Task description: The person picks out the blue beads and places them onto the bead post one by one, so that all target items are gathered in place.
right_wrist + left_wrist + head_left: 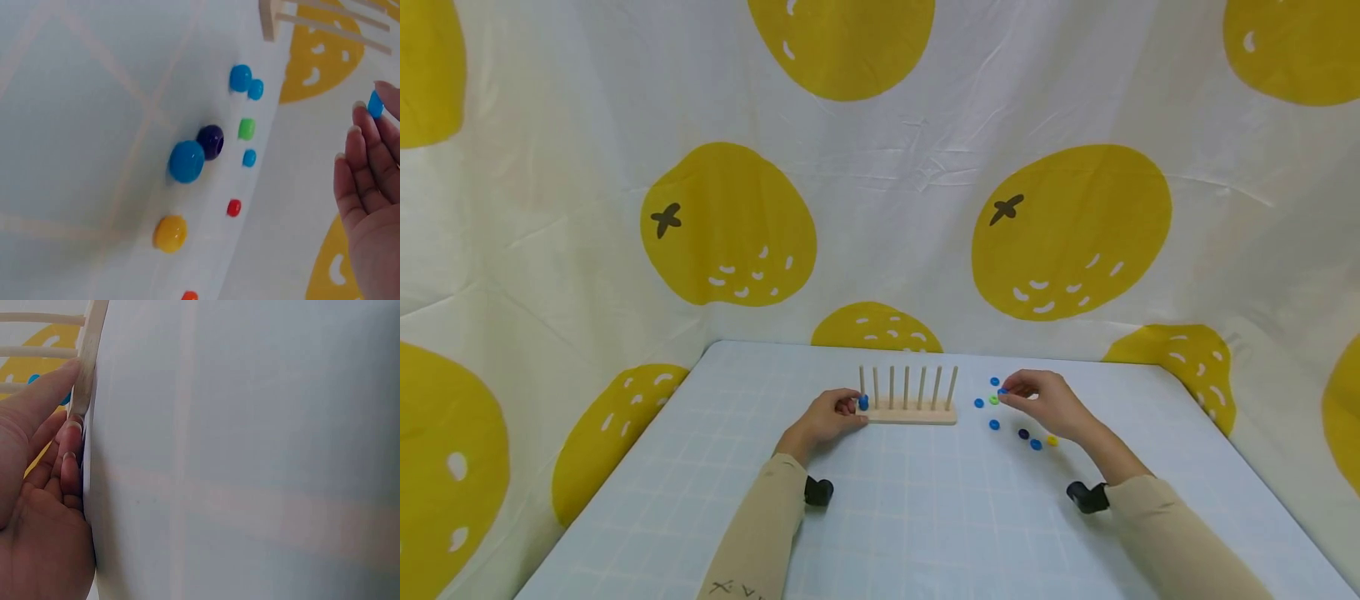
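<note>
A wooden peg rack (917,416) with a row of upright pegs stands on the table, blue beads (863,403) threaded low on its leftmost peg. My left hand (826,417) grips the left end of the rack's base, thumb along the front and fingers curled at the end. To the right of the rack, my right hand (1048,402) pinches a blue bead (375,104) between thumb and fingertips, raised above the table. Loose beads lie below and around that hand: a green bead (247,129), a dark purple bead (211,142), a yellow bead (170,234) and several blue ones.
Red beads (234,207) show in the right wrist view, also on the table. A pale checked cloth (925,500) covers the tabletop. Behind it hangs a white curtain (887,208) with large yellow fruit prints. Each wrist carries a black camera mount (818,492).
</note>
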A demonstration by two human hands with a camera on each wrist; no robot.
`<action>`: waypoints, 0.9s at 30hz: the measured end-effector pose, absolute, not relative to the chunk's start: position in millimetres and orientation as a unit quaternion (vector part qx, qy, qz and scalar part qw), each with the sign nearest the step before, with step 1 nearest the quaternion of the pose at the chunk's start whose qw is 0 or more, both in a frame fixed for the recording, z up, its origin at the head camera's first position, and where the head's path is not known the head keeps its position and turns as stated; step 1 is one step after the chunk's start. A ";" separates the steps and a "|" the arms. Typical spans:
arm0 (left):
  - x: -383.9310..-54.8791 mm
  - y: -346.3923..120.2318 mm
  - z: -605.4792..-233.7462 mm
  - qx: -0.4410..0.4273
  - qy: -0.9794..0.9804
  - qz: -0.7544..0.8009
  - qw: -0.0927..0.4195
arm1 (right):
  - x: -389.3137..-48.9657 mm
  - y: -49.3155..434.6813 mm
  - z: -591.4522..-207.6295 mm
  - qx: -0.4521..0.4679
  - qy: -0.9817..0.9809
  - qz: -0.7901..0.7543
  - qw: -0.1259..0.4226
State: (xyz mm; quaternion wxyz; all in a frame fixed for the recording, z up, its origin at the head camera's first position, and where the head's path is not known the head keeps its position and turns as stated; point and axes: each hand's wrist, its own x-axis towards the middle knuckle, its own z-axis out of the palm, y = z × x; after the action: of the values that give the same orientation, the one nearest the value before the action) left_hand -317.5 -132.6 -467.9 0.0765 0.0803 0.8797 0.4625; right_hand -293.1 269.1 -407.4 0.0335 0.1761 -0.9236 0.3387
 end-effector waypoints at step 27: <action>-314.3 -133.4 -464.9 0.095 0.873 0.473 0.070 | -292.8 184.6 -397.7 0.268 -0.876 0.388 0.102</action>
State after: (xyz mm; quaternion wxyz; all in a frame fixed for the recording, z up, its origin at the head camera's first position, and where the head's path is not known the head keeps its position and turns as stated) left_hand -314.3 -133.4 -464.9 0.0704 0.0952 0.8732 0.4727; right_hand -292.8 184.6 -397.7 0.1024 0.2679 -0.8760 0.3878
